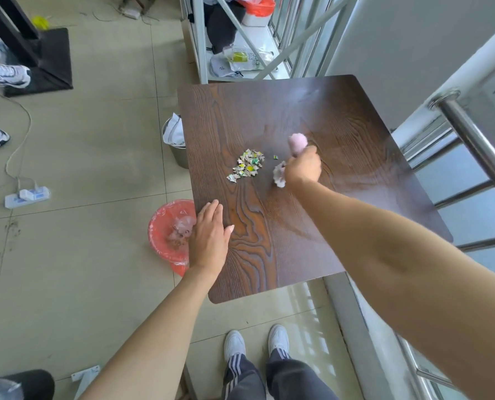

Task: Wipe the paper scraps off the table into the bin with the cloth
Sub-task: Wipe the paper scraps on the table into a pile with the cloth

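Table [327, 116], dark wood grain with rounded corners, seen from above by the head camera. Paper scraps [247, 166] lie in a loose heap near the middle of the top, grey, green and yellow bits; one small stray scrap [275, 157] sits just to the right of the heap, apart from it. Right hand [302, 168] is closed in a fist round a pink cloth [297, 142], which sticks out above the fist and again below it at the wrist side; hand and cloth are just right of the scraps, not touching the heap. Whether the cloth touches the tabletop cannot be told. Left hand [208, 233] lies flat, fingers straight and close together, palm down on the table's left edge, partly overhanging it. Bin [161, 226], red with a red plastic liner, stands on the floor directly below that edge, beside the left hand; some debris shows inside. A second, grey metal bin [177, 142] stands further along the same edge, partly under the table. Power strip [27, 196] with white cable on the tiled floor to the left. Person's own grey shoes [256, 343] visible at the near side.
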A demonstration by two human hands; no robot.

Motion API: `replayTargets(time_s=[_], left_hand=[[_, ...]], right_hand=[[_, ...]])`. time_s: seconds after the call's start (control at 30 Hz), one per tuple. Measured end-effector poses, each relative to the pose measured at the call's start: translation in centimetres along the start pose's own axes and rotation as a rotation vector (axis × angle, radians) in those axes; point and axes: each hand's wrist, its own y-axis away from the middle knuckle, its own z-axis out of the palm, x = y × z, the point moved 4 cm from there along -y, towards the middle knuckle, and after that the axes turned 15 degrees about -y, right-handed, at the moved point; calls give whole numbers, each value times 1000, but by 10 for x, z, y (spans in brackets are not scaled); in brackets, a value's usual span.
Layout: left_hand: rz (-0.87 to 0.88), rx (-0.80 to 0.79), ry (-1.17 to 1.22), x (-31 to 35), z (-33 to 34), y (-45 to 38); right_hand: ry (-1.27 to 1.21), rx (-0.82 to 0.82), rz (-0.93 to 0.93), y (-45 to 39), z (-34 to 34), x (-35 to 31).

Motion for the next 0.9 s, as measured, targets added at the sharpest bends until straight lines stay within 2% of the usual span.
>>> replayTargets(time_s=[0.13, 0.23, 0.37, 0.5, 0.67, 0.73, 0.8, 0.9], left_hand=[[4, 6, 21, -2, 1, -6], [-7, 16, 40, -3, 3, -11], [-20, 26, 73, -2, 1, -10], [-20, 33, 77, -2, -1, -11], [-29, 27, 72, -2, 0, -12], [-34, 18, 64, -2, 0, -11], [-43, 11, 65, -1, 0, -10], [-63, 7, 76, 2, -2, -10]], right_hand=[[152, -68, -35, -29, -2, 0], [201, -150, -73, -37, 19, 0], [238, -182, -171, -34, 34, -12], [278, -248, -340, -28, 56, -25], [363, -472, -618, -12, 90, -33], [373, -532, -672, -9, 93, -32], [335, -493, -653, -9, 84, -31], [298, -312, -501, -11, 55, -23]])
